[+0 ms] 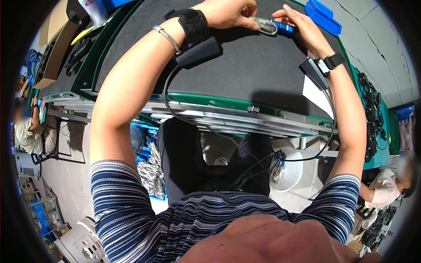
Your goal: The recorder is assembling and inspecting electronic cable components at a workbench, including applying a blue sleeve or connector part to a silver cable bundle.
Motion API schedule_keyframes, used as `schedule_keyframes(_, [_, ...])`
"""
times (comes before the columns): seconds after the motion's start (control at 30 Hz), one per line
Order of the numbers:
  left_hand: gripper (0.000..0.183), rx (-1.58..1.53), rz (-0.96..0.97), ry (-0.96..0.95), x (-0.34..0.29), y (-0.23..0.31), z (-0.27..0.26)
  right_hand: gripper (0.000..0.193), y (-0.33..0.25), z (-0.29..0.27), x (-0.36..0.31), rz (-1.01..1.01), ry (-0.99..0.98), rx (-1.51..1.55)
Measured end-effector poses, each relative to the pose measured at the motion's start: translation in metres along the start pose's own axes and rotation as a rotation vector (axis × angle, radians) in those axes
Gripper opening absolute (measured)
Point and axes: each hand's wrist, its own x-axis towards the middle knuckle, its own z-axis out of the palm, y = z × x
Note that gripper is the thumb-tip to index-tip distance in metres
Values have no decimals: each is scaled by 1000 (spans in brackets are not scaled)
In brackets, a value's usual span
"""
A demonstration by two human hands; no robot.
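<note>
Above the far part of the dark mat (245, 65), a short grey cable (268, 30) is bent into a loop between my two hands. My left hand (229, 14) pinches its pale, see-through end with thumb and fingers. At the other end sits a blue connector (284, 27), which the closed fingers of my right hand (302, 28) hold. Finger parts hide some of both ends. Each wrist wears a strap with a black wired box; the left box (200, 52) hangs over the mat.
A blue plastic bin (323, 17) stands at the far right, and white paper (316, 97) lies by my right wrist. Below the bench edge are a blue crate of cables (151, 168) and a white bucket (293, 173). An open carton (55, 48) stands left; other people sit at both sides.
</note>
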Motion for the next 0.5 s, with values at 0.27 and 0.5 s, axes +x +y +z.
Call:
schedule_keyframes(0.27, [48, -125, -148, -269, -2, -5, 3, 49, 16, -11, 8, -106, -14, -197])
schedule_keyframes(0.5, [38, -63, -98, -82, 2, -9, 8, 45, 0, -2, 4, -48, 84, 79])
